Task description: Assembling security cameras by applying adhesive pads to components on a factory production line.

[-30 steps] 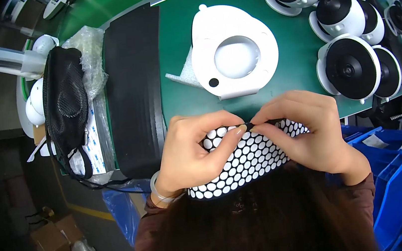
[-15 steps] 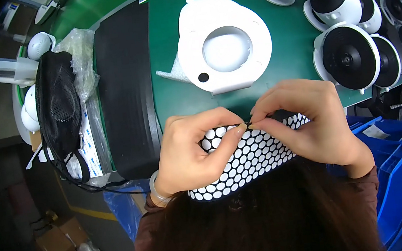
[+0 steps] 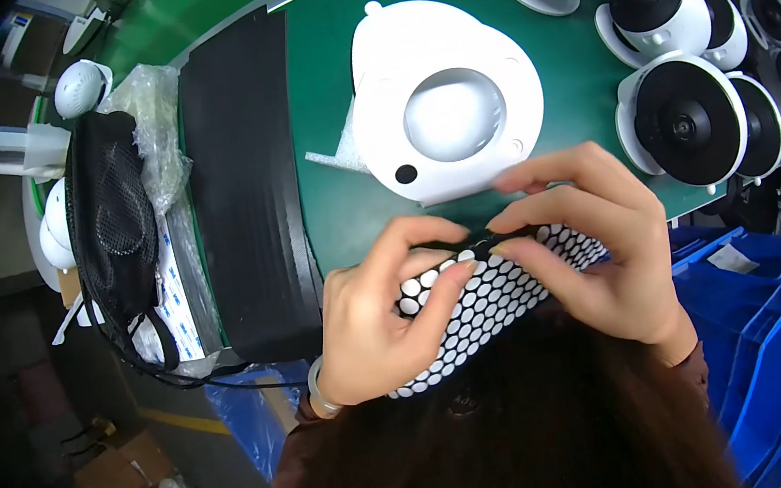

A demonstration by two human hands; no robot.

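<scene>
Green bench (image 3: pixel 330 66), black mat (image 3: pixel 245 184) along its left, white units with black faces (image 3: pixel 686 122) grouped at the right, blue bin (image 3: pixel 764 310) below them. The dotted sheet (image 3: pixel 480 319), black with white dots, is at the near edge of the bench, between my hands, just below the white ring-shaped part (image 3: pixel 414 51). Versus half a second ago: thumb and forefinger on each side were close together at the sheet's top edge; now the tips have parted a bit, and the outer fingers of my right hand (image 3: pixel 611 251) reach up toward the white part. Left hand (image 3: pixel 366 320): thumb lies on the dots, forefinger beyond the black edge, small gap between tips. Right: thumb and forefinger bracket the same edge, narrow gap, other fingers spread. Both touch the sheet; can't tell whether either one actually pinches it.
</scene>
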